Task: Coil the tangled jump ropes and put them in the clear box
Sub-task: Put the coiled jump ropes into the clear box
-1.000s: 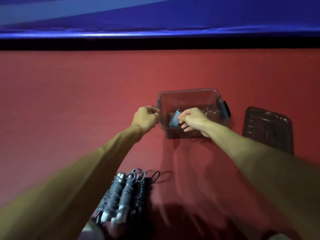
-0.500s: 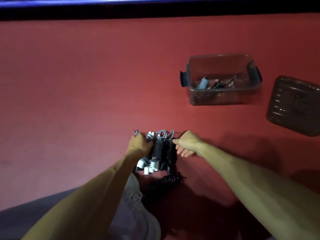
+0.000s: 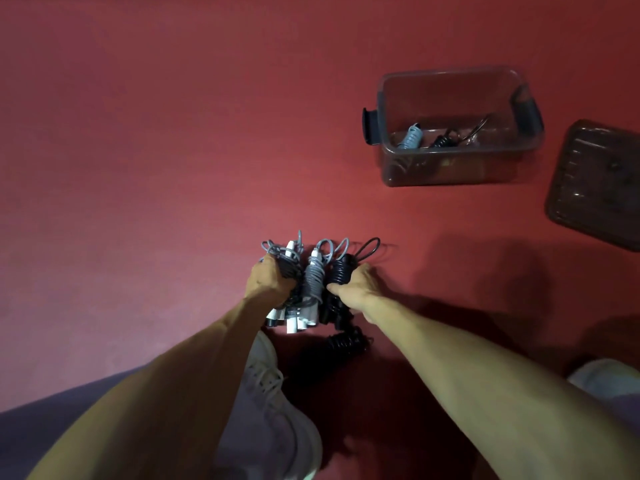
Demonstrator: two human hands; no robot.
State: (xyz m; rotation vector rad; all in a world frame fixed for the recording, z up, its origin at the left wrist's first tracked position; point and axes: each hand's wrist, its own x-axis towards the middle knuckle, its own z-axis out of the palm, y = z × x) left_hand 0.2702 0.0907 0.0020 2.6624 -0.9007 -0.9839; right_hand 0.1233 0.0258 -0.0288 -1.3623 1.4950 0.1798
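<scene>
From the head camera: a person's two bare arms reach down to a row of coiled jump ropes (image 3: 313, 282) on the red floor (image 3: 138, 168), just ahead of a white shoe (image 3: 273, 393). The left hand (image 3: 270, 282) has its fingers curled round the dark-grey coil (image 3: 289, 268) at the row's left end; the right hand (image 3: 356, 285) grips the black coil (image 3: 341, 270) at its right end. Well apart, to the upper right, the clear box (image 3: 450, 168) stands open with two coiled ropes inside, its lid (image 3: 595, 181) lying beside it.
</scene>
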